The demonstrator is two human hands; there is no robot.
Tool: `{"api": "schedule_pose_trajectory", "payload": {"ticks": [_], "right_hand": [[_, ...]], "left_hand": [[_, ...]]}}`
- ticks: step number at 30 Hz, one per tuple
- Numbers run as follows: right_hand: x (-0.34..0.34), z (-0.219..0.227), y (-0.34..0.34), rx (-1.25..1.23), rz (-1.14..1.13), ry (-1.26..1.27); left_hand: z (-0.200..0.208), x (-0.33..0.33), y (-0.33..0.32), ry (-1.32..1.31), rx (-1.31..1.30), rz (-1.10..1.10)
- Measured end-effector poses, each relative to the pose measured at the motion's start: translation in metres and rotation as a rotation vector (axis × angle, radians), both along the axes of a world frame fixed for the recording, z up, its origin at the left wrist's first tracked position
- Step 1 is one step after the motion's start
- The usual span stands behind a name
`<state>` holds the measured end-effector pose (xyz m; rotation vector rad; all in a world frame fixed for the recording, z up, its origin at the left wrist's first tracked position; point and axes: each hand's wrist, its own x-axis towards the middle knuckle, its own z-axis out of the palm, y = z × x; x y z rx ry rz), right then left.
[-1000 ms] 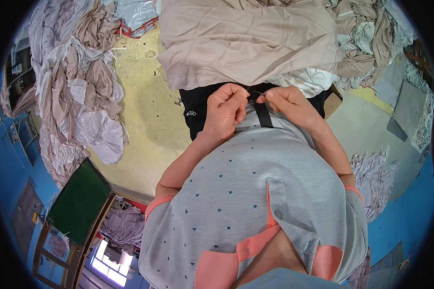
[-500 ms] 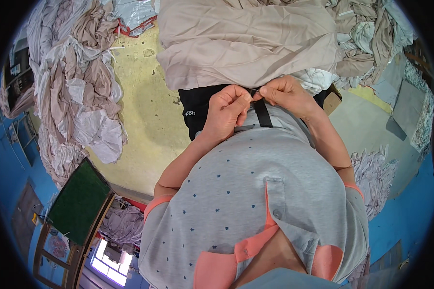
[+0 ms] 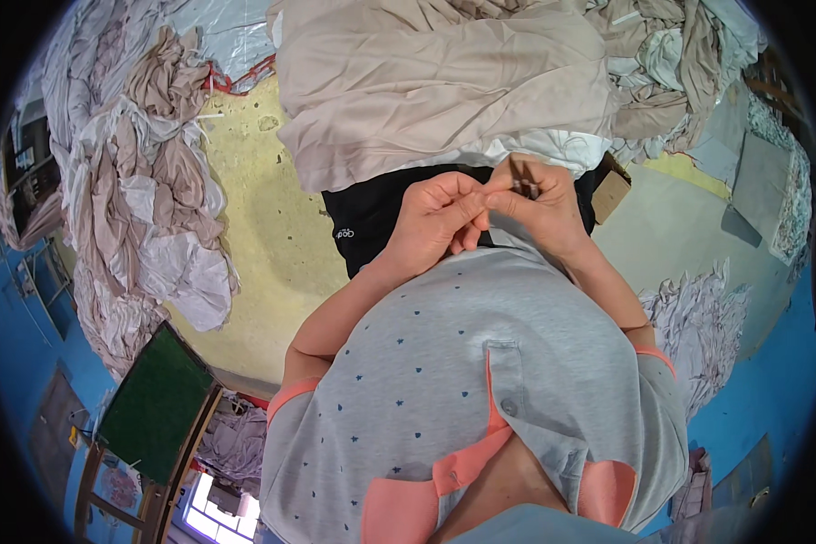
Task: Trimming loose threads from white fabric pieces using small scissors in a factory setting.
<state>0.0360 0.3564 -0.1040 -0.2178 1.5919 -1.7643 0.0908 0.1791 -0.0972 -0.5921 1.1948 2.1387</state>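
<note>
My left hand [image 3: 442,218] and my right hand [image 3: 537,204] meet in front of my waist, over black cloth [image 3: 376,213] on my lap. Thumb and forefinger are pinched on each hand, and the fingertips touch or nearly touch. Whatever lies between them is too small or hidden to name. A small dark thing [image 3: 523,179], smeared by motion, shows at the fingers of my right hand; its kind cannot be made out. Just beyond my hands spreads a large beige fabric [image 3: 444,100], with white cloth [image 3: 553,147] under its near edge.
Crumpled beige and white fabric [image 3: 159,195] hangs in a heap at the left, and more fabric [image 3: 662,100] is piled at the far right. A cardboard box [image 3: 611,190] stands right of my lap. A green board [image 3: 154,403] leans at the lower left.
The black strap that hung below my fingers is no longer visible there. My right hand has turned, and a dark thing now shows at its fingers. The view has shifted slightly.
</note>
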Motion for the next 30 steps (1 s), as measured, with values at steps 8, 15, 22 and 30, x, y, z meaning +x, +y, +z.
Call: {"api": "schedule_pose_trajectory", "payload": {"ticks": [8, 15, 22, 30], "right_hand": [[0.008, 0.006, 0.086, 0.372, -0.645, 0.197], [0.049, -0.091, 0.305, 0.789, -0.925, 0.291], [0.064, -0.119, 0.305, 1.743, -0.204, 0.488], [-0.028, -0.013, 0.073, 0.480, -0.394, 0.643]], "left_hand": [[0.002, -0.011, 0.011, 0.025, 0.003, -0.030], [-0.032, -0.008, -0.001, -0.374, 0.253, 0.461], [-0.037, -0.011, 0.001, -0.338, 0.327, 0.645], [-0.027, -0.004, 0.005, -0.365, 0.181, 0.611]]}}
